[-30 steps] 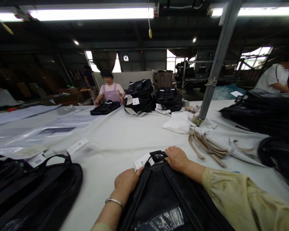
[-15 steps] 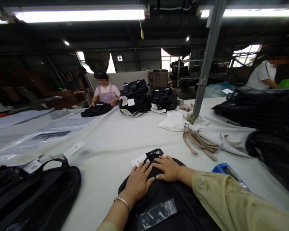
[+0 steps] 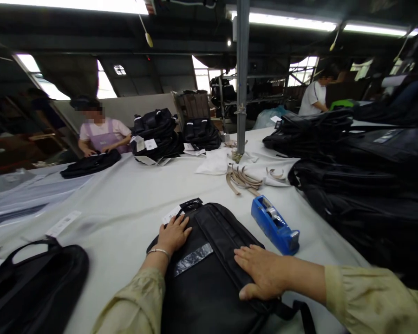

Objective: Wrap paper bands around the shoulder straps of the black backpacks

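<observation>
A black backpack (image 3: 212, 264) lies flat on the white table (image 3: 132, 204) right in front of me, with a strip of clear tape across it and a white tag (image 3: 170, 215) at its top handle. My left hand (image 3: 173, 233) rests flat on the bag's upper left part, a silver bangle on the wrist. My right hand (image 3: 263, 272) presses flat on the bag's right side, lower down. Neither hand grips anything.
A blue tape dispenser (image 3: 274, 225) sits just right of the bag. Black bags are piled at right (image 3: 369, 185) and at lower left (image 3: 31, 283). Tan straps (image 3: 242, 178) lie by a metal post (image 3: 243, 79). A person in pink (image 3: 101, 134) works at the far side.
My hands have slid apart over the bag: the left stays near the top, the right has moved down its right side. My view has swung right, bringing the tape dispenser fully in.
</observation>
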`<state>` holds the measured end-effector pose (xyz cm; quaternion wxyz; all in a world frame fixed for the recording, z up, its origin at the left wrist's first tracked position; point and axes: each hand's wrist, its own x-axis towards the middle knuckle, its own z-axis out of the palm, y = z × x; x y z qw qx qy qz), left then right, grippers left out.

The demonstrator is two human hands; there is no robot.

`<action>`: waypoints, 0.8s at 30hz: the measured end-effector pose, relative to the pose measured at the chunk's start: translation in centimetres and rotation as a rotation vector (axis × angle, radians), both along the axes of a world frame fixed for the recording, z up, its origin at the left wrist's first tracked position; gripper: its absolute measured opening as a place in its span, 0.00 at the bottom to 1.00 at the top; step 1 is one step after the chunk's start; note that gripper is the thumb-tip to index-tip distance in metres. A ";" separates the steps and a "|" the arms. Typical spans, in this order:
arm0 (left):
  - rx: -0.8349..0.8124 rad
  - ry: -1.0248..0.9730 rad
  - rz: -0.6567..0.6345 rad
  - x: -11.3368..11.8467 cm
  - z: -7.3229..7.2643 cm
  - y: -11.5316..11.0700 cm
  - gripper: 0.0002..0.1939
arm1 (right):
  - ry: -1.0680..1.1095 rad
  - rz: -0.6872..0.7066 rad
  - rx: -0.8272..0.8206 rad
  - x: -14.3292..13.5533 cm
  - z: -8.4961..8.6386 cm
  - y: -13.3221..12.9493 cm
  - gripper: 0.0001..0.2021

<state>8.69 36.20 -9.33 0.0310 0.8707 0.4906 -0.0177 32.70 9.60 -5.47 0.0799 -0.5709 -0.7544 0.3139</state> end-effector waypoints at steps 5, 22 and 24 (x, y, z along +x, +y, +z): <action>0.009 -0.072 0.106 3.1 3.3 -3.2 0.21 | 0.123 -0.207 0.130 -0.1 -1.0 -6.6 0.45; -1.204 -1.488 0.893 9.2 4.0 -28.3 0.13 | 0.679 -0.403 0.326 1.6 -3.9 -6.3 0.43; -1.248 -1.489 0.911 10.3 4.8 -27.6 0.13 | 0.802 -0.468 0.331 1.9 -4.2 -6.7 0.39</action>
